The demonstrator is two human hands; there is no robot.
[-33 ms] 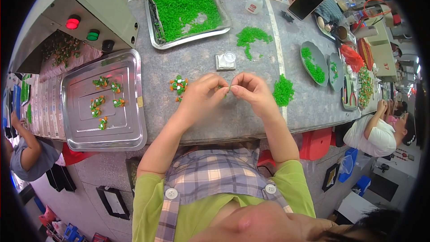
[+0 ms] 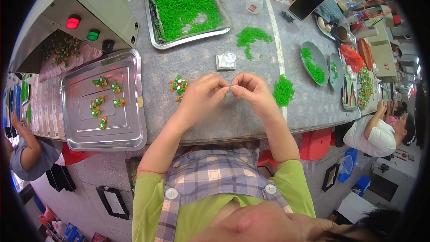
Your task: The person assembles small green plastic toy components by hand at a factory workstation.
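Green piece (image 2: 229, 88), tiny and mostly hidden by fingertips, is just on the person's side of the white block (image 2: 225, 65) that stands on the counter (image 2: 215, 127). It sits between the two hands, right where their fingertips meet, and its exact shape is too small to tell.

The left hand (image 2: 205, 91) is to the near left of the white block, its thumb and index finger pinched together on the piece. The right hand (image 2: 252, 91) is to the near right of the block, its thumb and index finger closed on the same piece from the other side. The hands come together only at these tips; the palms stay apart, and the remaining fingers are curled.

To the left of the white block, just beside the left hand, lies an orange, white and green cluster (image 2: 179, 85). Farther left of the block, a metal tray (image 2: 121, 127) carries several similar clusters (image 2: 118, 103). To the right of the block, near the right hand, is a pile of green beads (image 2: 283, 90); beyond the block, a looser scatter of green bits (image 2: 253, 35) is spread out, with a white bottle (image 2: 254, 5) farther on.

Compared with the earlier frame, no clear change shows: the pinch, the arms and everything around the white block match.
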